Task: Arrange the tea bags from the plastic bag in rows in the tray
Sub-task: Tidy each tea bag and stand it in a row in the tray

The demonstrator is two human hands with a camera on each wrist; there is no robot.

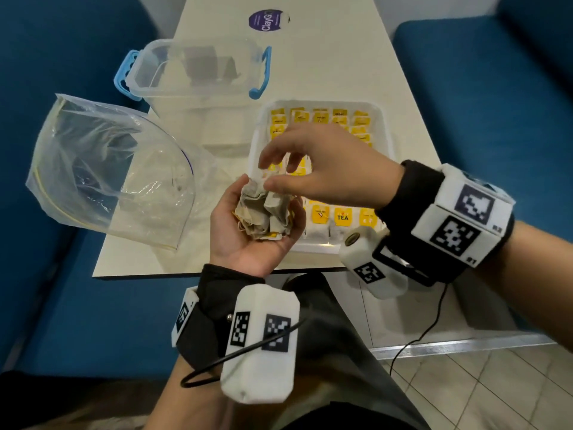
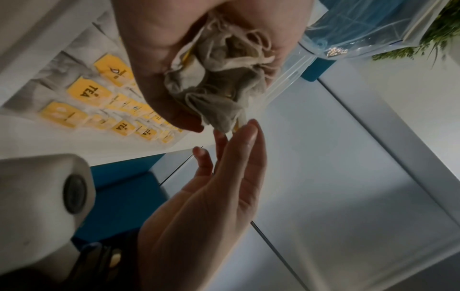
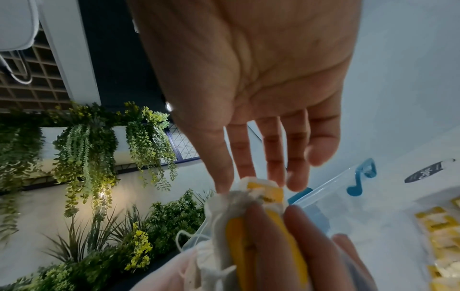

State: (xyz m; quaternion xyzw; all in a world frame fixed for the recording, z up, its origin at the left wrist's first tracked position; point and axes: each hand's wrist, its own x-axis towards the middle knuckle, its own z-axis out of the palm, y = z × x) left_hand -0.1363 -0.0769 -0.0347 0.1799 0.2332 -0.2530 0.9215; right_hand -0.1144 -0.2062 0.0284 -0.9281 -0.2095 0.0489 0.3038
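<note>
Above the tray (image 1: 389,135), right hand (image 1: 322,169) fingers pinch one tea bag (image 1: 259,178); left hand (image 1: 248,231) cups the clump (image 1: 263,215); lift slowly to untangle strings.

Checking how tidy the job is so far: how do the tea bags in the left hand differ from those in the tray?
The tea bags in the left hand are a crumpled, tangled clump; the tea bags in the tray lie flat in rows. The clump's yellow tags are mostly hidden; the tray's face up. Both share the same yellow tags.

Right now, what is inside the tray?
Rows of yellow-tagged tea bags fill the tray, front and back. The right hand covers the middle rows, so any gaps there are hidden.
</note>
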